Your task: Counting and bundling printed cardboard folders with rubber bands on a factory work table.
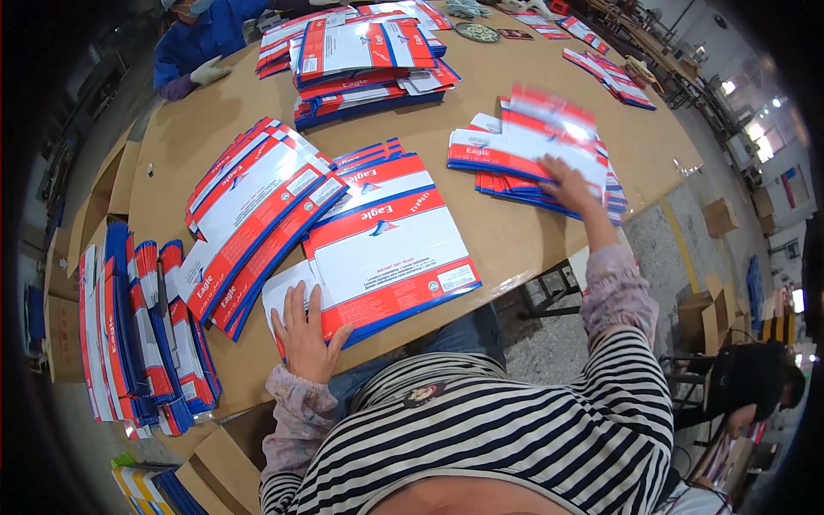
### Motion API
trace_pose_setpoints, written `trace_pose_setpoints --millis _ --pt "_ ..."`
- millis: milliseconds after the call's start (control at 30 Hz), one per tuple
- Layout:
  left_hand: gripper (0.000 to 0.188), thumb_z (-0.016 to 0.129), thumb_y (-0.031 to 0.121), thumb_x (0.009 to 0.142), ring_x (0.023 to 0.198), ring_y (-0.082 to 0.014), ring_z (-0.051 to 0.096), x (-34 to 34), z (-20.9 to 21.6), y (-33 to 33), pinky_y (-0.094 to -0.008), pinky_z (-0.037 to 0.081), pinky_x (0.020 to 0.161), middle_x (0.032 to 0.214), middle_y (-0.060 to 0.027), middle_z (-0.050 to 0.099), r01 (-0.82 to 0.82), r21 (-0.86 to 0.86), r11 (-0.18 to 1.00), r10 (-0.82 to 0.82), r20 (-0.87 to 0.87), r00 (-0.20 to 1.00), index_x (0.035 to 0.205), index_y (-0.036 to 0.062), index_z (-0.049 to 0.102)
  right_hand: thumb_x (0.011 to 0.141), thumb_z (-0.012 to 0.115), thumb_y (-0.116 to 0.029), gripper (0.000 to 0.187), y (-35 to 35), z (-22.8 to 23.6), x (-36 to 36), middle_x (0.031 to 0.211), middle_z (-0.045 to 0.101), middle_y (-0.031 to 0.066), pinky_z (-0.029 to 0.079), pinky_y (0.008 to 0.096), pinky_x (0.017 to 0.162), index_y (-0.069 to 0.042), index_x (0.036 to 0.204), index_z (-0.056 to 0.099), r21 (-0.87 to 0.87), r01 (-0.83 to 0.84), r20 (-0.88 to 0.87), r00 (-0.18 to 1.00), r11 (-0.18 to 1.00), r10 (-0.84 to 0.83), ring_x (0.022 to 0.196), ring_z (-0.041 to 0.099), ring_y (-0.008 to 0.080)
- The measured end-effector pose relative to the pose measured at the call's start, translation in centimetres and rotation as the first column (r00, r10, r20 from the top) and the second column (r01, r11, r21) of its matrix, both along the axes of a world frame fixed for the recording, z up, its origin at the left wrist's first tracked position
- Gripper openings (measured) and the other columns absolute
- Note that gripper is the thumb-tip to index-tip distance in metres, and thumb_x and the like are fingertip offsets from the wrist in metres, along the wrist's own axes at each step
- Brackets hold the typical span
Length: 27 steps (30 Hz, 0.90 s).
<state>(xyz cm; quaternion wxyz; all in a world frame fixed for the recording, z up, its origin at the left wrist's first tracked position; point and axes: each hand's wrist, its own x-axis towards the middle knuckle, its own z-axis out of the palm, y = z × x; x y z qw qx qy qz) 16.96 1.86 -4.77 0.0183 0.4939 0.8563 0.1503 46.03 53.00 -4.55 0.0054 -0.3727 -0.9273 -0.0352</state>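
Note:
My left hand [307, 330] lies with fingers stretched on the lower left corner of a stack of flat printed cartons [390, 249] in red, white and blue, close to the table's front edge. At the right, my right hand [568, 187] grips the near edge of a flat carton [549, 129], whose far part is smeared by motion. This carton is over a loose pile of similar cartons [506, 184]. Left of the front stack, a fanned row of cartons [257, 193] overlaps its side.
Brown board covers the table [481, 73]. A taller carton stack [365, 64] stands farther back; upright bundles [142, 335] line the left edge. A gloved co-worker's hand [209, 72] rests at the far left. Open cardboard boxes [225, 468] sit below. Another person [751, 378] bends at the right.

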Motion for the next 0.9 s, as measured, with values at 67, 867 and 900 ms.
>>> trace_pose_setpoints --millis 67,867,900 --pt "0.082 0.063 0.054 0.085 0.142 -0.0375 0.023 -0.1 0.4 0.0 -0.0617 0.009 0.113 0.149 -0.0193 0.032 0.003 -0.031 1.0 -0.003 0.006 1.0 0.143 0.0034 0.037 0.091 0.056 -0.055 0.068 0.0 -0.8 0.3 0.157 0.031 0.0059 0.027 0.0581 0.112 -0.029 0.15 0.033 -0.086 0.033 -0.049 0.998 0.996 -0.037 0.143 0.031 0.0314" --pt "0.039 0.067 0.022 0.083 0.11 -0.0314 0.049 -2.0 -0.5 0.8 -0.0443 0.033 0.1 0.114 -0.0135 0.053 -0.036 0.393 0.919 0.015 0.054 0.998 0.116 0.004 0.058 0.068 0.072 -0.059 0.101 -28.4 1.6 -12.4 0.156 0.028 0.0127 0.019 0.055 0.117 -0.016 0.15 0.033 -0.229 -0.749 -0.117 0.656 0.622 0.746 0.145 0.026 0.0302" --pt "0.038 0.068 0.022 0.082 0.11 -0.031 0.049 -2.0 -0.6 0.8 -0.0441 0.032 0.1 0.114 -0.0131 0.054 -0.025 0.398 0.917 0.007 0.046 0.999 0.115 0.0047 0.058 0.069 0.071 -0.06 0.1 -28.6 1.6 -12.2 0.156 0.029 0.0133 0.02 0.0545 0.117 -0.015 0.149 0.033 -0.22 -0.747 -0.116 0.658 0.627 0.744 0.144 0.027 0.0305"
